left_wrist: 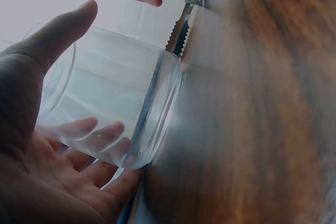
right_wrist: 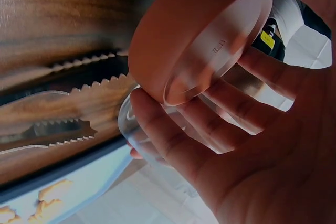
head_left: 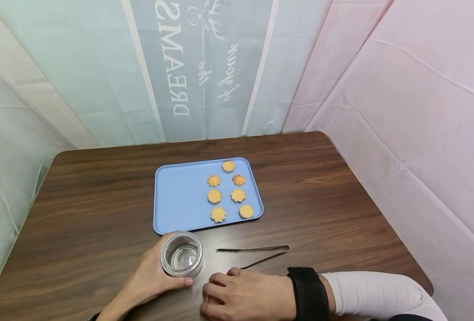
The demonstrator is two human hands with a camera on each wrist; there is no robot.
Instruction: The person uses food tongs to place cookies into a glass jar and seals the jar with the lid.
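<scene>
My left hand point(head_left: 150, 272) curls round a clear, open-topped jar point(head_left: 182, 254), thumb on the near side and fingers on the far side. Through the wall of the jar point(left_wrist: 105, 93), fingers show in the left wrist view; nothing is inside it. The jar's base is at or close to the tabletop. My right hand point(head_left: 247, 294) grips a round orange-brown lid point(right_wrist: 173, 30) between thumb and fingertips, right beside the jar. From the head view, that lid is mostly hidden under the hand. Metal tongs point(head_left: 257, 248) with serrated tips lie just beyond my right hand.
Behind the jar lies a blue tray point(head_left: 181, 191), with several cookies point(head_left: 214, 196) on its right half. All of it is on a dark wood table point(head_left: 321, 214). Printed cloth point(head_left: 205, 89) hangs behind the table, and pale sheets stand along both sides.
</scene>
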